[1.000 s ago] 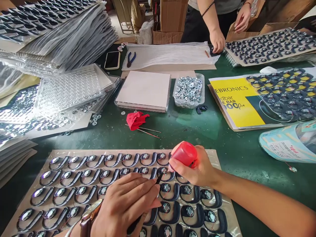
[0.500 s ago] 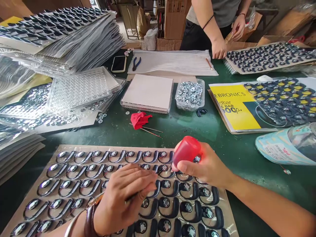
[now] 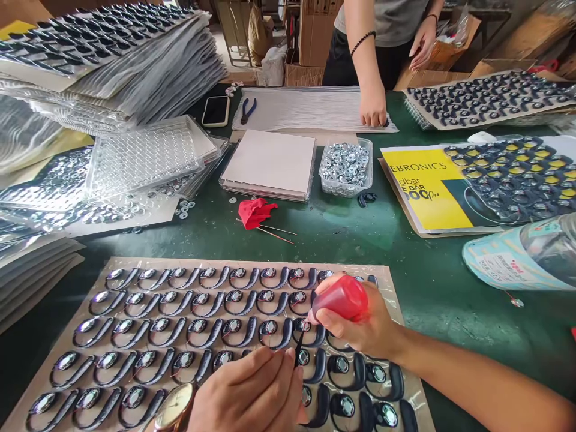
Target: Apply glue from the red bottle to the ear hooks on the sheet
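Observation:
Rows of dark ear-hook shells, each with a round silvery disc, lie on a tan sheet in front of me. My right hand is closed around a red squeeze bottle, tipped so its nozzle points down-left at a shell in the third row. From below, my left hand pinches a thin dark pointed tool, apparently tweezers, with its tip close to that same shell and the nozzle. Thin reddish wires show beside several discs. A wristwatch sits on my left wrist.
Beyond the sheet are a red cloth with thin sticks, a plastic tub of metal discs, and stacked trays. Tall sheet stacks stand left; a plastic jar lies right. A co-worker's hand rests on sheets opposite.
The bottle has tilted flatter, its nozzle now one row nearer me. My left hand has shifted down and right, the tool tip following. The co-worker's hand on the sheets has moved left; their hands are apart.

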A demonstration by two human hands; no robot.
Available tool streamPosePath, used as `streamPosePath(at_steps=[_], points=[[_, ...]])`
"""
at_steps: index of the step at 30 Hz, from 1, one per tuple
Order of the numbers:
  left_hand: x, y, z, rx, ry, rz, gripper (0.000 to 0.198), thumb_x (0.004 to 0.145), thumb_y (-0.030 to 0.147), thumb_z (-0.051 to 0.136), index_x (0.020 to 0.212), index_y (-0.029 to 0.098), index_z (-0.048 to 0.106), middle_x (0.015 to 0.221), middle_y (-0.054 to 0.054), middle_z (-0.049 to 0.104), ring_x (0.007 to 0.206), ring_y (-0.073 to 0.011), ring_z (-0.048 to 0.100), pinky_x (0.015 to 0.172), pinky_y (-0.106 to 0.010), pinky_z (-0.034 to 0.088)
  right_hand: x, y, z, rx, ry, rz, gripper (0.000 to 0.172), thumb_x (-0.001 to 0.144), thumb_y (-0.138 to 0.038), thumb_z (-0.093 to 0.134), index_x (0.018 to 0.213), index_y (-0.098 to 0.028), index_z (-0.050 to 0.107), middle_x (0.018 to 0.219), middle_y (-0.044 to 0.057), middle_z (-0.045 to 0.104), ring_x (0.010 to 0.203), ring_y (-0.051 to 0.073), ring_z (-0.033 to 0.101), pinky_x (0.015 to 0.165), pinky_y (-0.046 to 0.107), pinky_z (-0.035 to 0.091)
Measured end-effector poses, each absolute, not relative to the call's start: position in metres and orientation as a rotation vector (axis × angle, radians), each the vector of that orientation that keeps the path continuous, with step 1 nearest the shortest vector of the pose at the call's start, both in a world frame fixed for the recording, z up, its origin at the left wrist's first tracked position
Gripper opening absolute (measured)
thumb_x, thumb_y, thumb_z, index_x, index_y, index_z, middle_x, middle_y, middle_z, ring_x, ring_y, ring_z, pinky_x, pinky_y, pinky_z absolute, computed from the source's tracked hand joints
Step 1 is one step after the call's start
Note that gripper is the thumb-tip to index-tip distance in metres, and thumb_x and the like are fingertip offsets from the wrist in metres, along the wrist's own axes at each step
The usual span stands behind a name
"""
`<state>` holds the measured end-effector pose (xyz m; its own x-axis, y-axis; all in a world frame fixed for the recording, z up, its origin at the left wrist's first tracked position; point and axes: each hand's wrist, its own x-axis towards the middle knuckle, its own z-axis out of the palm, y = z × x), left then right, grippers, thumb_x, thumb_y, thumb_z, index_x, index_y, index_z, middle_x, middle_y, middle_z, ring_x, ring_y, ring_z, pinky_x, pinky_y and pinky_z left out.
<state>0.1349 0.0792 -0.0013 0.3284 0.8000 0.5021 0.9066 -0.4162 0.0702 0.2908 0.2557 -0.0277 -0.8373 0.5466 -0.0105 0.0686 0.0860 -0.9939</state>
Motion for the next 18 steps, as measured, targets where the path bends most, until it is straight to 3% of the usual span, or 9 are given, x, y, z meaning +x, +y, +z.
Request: streamPosePath(at_steps=[10,18], points=[[0.1388,0.0822,0.0044,-2.336,-1.564,-0.618,0.023,0.099,0.021,0.051,0.092,0.011,0.071,0.09,-0.002,0.076,0.084,-0.0129,0.071,0.082,-0.026,0.055,0.2899,0.2564,-0.0238,-0.556,-2.078,1.702,0.016,0.083,-0.032,0.07,0.08,-0.018,0.062,0.071,0.004,0.069,0.06,0.015,0.063,0.058,0.025,0.052],[0.1384,0.081,0.0089,-2.338,-1.617,-0.631,0.023,0.099,0.02,0.05,0.093,0.013,0.071,0.091,0.0,0.076,0.084,-0.0112,0.072,0.087,-0.024,0.054,0.2904,0.2587,-0.0212,-0.603,-2.081,1.575,0.016,0.085,-0.031,0.067,0.077,-0.017,0.064,0.066,0.003,0.069,0.054,0.014,0.062,0.056,0.025,0.052]])
